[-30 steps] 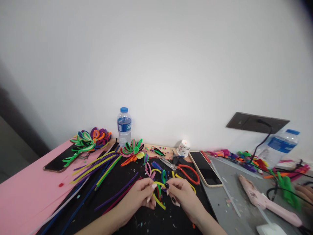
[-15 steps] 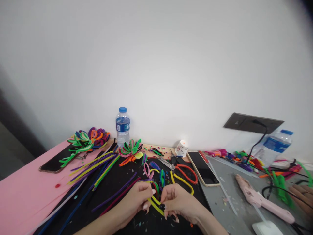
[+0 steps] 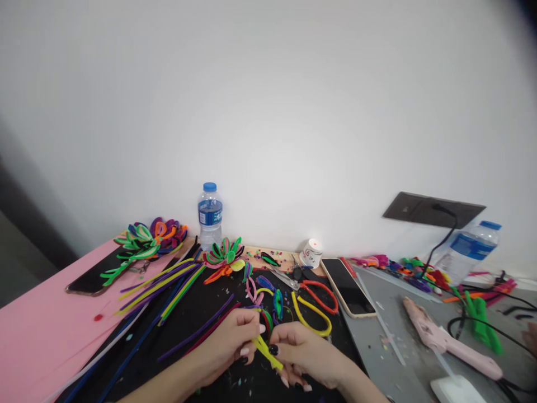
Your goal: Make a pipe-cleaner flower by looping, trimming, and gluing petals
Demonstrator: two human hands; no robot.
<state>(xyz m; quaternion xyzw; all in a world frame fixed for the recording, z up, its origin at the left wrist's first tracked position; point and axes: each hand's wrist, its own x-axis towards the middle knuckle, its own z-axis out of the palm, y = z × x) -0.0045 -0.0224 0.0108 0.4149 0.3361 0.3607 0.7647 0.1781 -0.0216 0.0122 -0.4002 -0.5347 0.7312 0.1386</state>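
Note:
My left hand [image 3: 232, 344] pinches a yellow pipe cleaner [image 3: 267, 354] between thumb and fingers. The piece looks doubled, its two strands lying close together and slanting down to the right. My right hand [image 3: 304, 352] is closed on the same piece, thumb against the strands and the lower fingers loosely bent. Just beyond my fingertips lie small pipe-cleaner loops, among them a blue and green one [image 3: 277, 304] and a pink one [image 3: 251, 291]. A bent yellow pipe cleaner [image 3: 312, 324] rests beyond my right hand.
Red-handled scissors [image 3: 321, 296], a phone [image 3: 349, 288] and a paper cup [image 3: 311, 253] stand or lie behind. Left are loose pipe cleaners [image 3: 168, 285], a pipe-cleaner flower [image 3: 226, 254] and a water bottle [image 3: 210, 218]. A pink glue gun [image 3: 453, 341] with cable lies right, near another person's hand [image 3: 531, 338].
The yellow strands in my hands have drawn together, and their free end now shows past my right thumb. At the right edge, the other person's hand has moved away from the green pipe cleaners.

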